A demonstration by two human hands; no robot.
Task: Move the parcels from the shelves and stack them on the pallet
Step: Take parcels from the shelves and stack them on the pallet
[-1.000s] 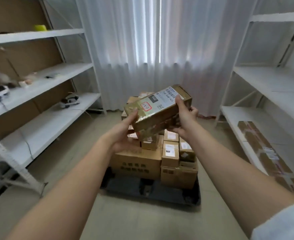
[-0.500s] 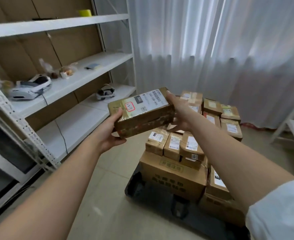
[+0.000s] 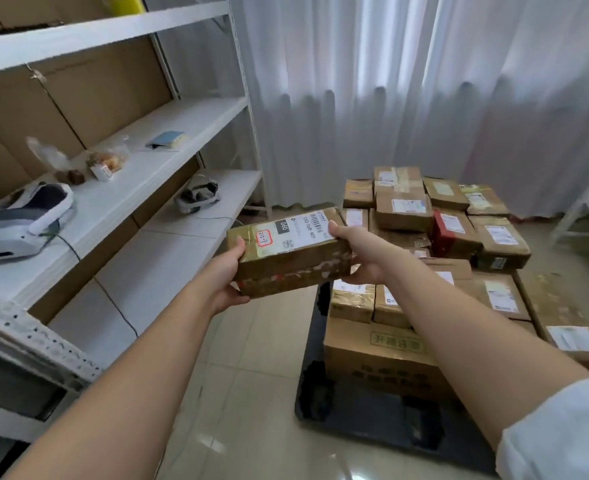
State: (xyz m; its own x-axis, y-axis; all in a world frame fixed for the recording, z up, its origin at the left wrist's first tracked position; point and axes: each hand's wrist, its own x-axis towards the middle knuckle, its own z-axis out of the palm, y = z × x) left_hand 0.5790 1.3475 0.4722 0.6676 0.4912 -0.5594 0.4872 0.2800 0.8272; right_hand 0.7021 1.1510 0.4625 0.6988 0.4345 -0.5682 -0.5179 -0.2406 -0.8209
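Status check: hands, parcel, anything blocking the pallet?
Both hands, left and right, grip the taped parcel by its ends. Parcel in the air, left of the stack on the pallet. Nothing seen in the way.

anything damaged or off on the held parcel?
Yes. The parcel, held at its ends by left hand and right hand, has a scuffed, peeling front side; whitish patches show through its tape.
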